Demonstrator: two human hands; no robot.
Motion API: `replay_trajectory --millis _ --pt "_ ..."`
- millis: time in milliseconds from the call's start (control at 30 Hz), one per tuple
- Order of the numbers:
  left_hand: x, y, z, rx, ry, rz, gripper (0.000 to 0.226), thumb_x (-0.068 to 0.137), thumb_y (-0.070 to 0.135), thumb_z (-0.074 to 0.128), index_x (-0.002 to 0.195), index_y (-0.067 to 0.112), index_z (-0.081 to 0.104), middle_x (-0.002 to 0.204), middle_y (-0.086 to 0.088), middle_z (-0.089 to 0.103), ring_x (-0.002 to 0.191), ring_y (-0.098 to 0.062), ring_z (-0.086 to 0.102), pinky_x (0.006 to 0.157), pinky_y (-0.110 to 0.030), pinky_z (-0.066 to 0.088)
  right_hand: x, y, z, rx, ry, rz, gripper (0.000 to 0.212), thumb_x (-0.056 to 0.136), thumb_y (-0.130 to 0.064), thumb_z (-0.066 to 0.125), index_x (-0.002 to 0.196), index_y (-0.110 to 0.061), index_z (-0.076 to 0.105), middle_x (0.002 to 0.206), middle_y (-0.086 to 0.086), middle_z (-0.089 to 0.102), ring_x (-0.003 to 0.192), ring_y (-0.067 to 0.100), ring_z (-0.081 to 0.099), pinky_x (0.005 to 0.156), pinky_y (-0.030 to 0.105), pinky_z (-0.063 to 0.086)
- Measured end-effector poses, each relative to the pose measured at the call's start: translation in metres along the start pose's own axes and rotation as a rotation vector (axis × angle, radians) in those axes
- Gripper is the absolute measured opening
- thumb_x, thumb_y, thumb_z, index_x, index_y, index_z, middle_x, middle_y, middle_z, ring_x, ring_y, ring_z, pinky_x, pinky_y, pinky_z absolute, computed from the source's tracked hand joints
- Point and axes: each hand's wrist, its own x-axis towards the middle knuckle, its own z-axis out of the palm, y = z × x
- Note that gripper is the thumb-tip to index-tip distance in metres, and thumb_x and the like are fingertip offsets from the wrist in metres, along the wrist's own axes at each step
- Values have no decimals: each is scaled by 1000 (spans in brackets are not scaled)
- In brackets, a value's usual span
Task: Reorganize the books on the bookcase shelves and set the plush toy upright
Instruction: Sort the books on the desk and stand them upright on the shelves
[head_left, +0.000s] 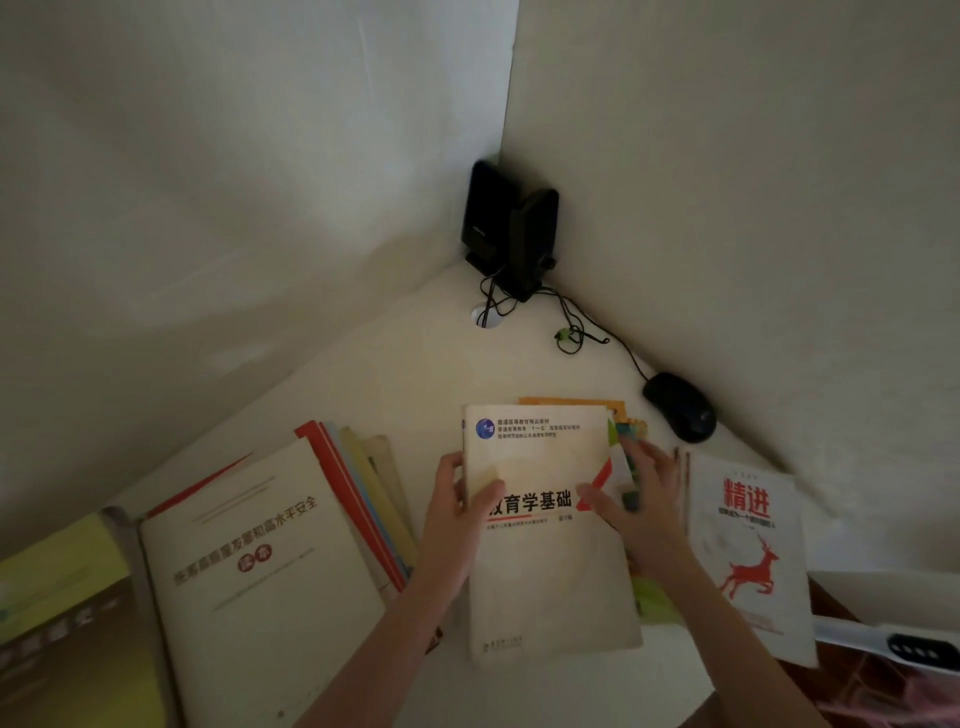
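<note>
Head view: left hand (451, 501) and right hand (638, 493) clamped on cream book (540, 525); lift flat, keep edges even.

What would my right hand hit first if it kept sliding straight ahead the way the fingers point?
Your right hand points up and slightly left, along the cream book's right edge. It would probably first meet the orange book sticking out beneath. Depth is unclear.
</note>
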Motion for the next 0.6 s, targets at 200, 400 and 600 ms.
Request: replay_trajectory --millis 200,400,600 --pt "-24 22 -38 -290 0 -2 29 87 4 59 112 17 52 100 -11 71 87 -25 70 67 -35 58 -10 -31 21 504 -252 -5 94 70 -27 75 144 -39 18 129 2 53 109 14 60 81 28 57" --pt "-36 37 -72 -460 97 -8 42 78 11 65 119 18 56 104 -9 72 90 -27 70 69 -38 59 -8 -67 9 437 -465 -181 78 76 -28 78 138 -47 35 118 4 63 103 27 64 84 43 56" --pt "-56 51 -105 -421 276 12 36 86 10 64 119 14 51 99 -11 72 83 -25 71 67 -38 59 -24 -117 22 389 -563 -296 49 72 -38 78 119 -39 63 126 3 58 105 24 64 80 37 58"
